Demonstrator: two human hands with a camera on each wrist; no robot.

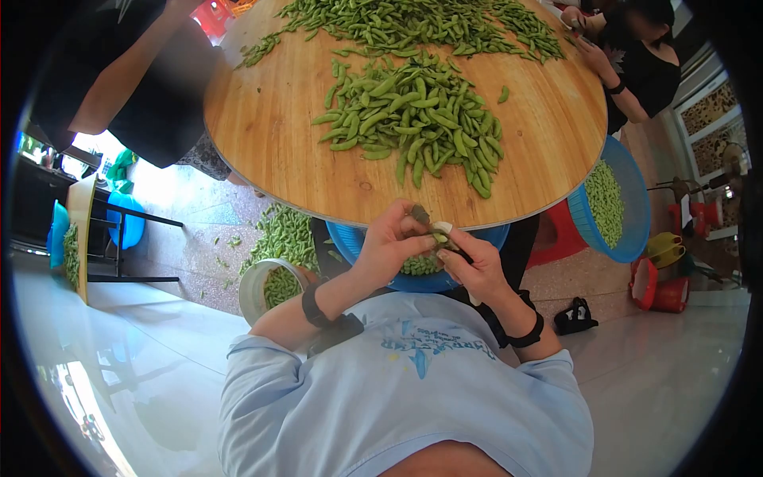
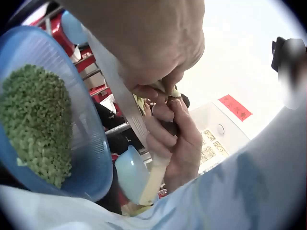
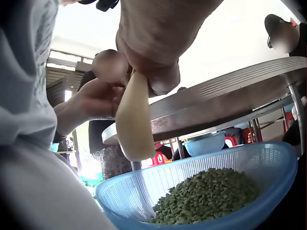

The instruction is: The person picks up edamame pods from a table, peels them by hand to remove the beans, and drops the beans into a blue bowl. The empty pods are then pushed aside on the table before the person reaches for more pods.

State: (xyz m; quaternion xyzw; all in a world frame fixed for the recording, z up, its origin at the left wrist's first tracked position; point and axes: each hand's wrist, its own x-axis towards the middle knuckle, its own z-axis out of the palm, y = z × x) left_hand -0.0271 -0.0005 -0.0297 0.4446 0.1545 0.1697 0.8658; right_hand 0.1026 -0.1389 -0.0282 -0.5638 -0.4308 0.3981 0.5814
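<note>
My left hand (image 1: 415,232) pinches a green bean pod (image 1: 439,237) just below the edge of the round wooden table (image 1: 270,135). My right hand (image 1: 459,253) meets it there and grips a small tool with a cream handle (image 3: 133,120), also seen as the handle (image 2: 154,176) from the left wrist. Both hands work over a blue mesh basket (image 3: 144,191) of shelled green beans (image 3: 211,194). A big heap of pods (image 1: 413,119) lies on the table in front of me. The tool's tip is hidden between the fingers.
A second blue basket (image 1: 628,191) of beans sits low at the right. A white bucket (image 1: 256,286) and spilled pods (image 1: 286,234) are on the floor at the left. Two other people (image 1: 135,87) (image 1: 644,63) are at the table's far sides. Red stools (image 1: 556,234) stand nearby.
</note>
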